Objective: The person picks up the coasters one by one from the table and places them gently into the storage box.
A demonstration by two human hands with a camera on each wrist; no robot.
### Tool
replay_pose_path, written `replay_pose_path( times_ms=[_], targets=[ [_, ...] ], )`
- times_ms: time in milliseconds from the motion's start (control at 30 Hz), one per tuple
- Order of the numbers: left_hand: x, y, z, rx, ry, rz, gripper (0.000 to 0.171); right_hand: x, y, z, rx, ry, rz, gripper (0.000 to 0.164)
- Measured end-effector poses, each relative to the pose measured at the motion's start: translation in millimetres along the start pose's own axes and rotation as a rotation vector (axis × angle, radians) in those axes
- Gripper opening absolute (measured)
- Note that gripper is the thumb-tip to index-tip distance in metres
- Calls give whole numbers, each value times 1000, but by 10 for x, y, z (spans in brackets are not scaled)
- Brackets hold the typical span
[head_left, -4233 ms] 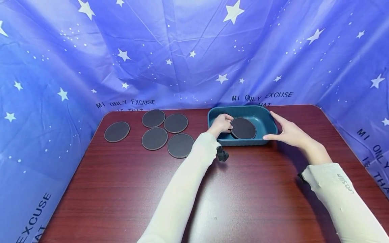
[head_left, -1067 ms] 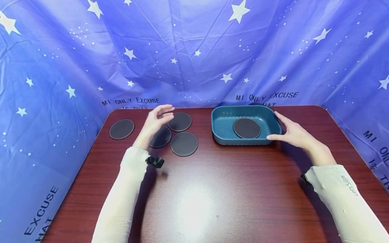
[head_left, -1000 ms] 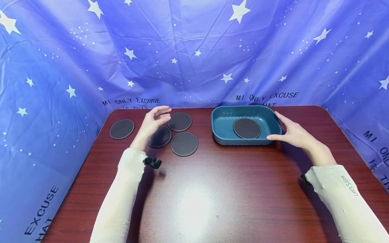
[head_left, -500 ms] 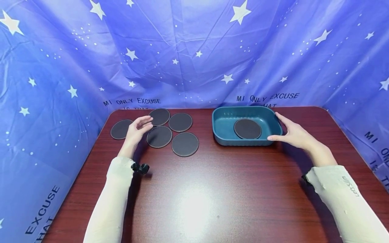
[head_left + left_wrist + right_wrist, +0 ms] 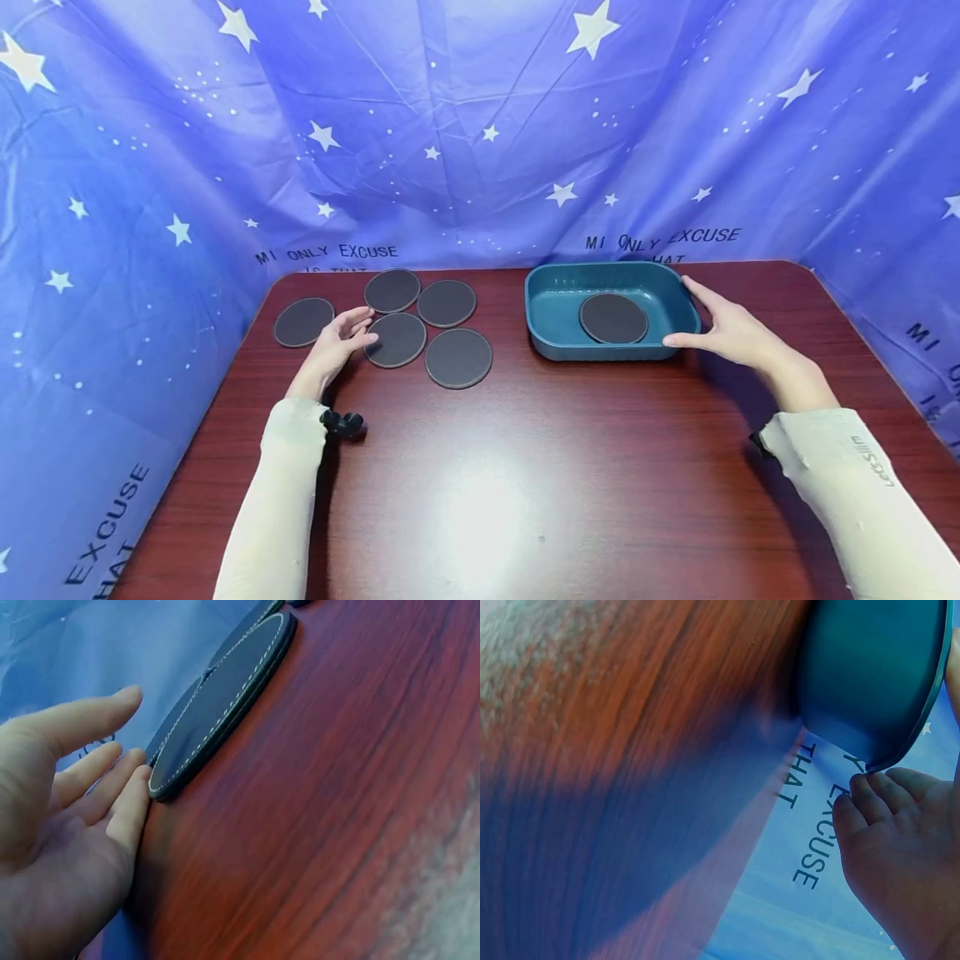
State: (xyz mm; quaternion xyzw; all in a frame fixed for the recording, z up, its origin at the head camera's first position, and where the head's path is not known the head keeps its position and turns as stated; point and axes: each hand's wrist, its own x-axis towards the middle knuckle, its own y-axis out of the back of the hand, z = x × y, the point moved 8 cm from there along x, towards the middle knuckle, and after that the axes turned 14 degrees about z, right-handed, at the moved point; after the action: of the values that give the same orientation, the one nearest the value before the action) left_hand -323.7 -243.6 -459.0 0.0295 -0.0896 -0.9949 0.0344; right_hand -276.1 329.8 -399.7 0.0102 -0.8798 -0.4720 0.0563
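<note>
Several round dark coasters with pale stitched edges lie on the left of the table. My left hand (image 5: 330, 350) is beside the left edge of the near-left coaster (image 5: 395, 340) of a group. In the left wrist view, its fingertips meet or nearly meet that coaster (image 5: 217, 709), the thumb raised apart, nothing held. A teal rectangular plastic bin (image 5: 600, 353) stands at the back right with one coaster (image 5: 613, 318) lying flat inside. My right hand (image 5: 731, 333) holds the bin's right end, thumb at the near rim, fingers at the far corner; fingertips touch the rim (image 5: 934, 690) in the right wrist view.
A separate coaster (image 5: 303, 322) lies at the far left. Three more coasters, including the near-right one (image 5: 458, 358), sit close to the one by my hand. A star-printed blue cloth (image 5: 480, 183) hangs behind and beside the dark red wooden table (image 5: 600, 467).
My left hand has left the coaster in the bin, moved left past the group, and come down beside one coaster. My right hand has stayed at the bin's end.
</note>
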Motion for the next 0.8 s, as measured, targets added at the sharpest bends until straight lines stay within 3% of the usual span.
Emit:
replay_pose_path(
  times_ms=[200, 467, 800],
  targets=[
    [-5, -76, 11, 62, -44, -109, 78, -21, 22, 9, -7, 2, -3, 112],
    [-87, -71, 22, 175, -102, -228, 88, -21, -7, -7, 4, 23, 14, 111],
    [-110, -137, 20, 348, -200, -240, 91, -7, 11, -30, -9, 20, 12, 111]
  ],
)
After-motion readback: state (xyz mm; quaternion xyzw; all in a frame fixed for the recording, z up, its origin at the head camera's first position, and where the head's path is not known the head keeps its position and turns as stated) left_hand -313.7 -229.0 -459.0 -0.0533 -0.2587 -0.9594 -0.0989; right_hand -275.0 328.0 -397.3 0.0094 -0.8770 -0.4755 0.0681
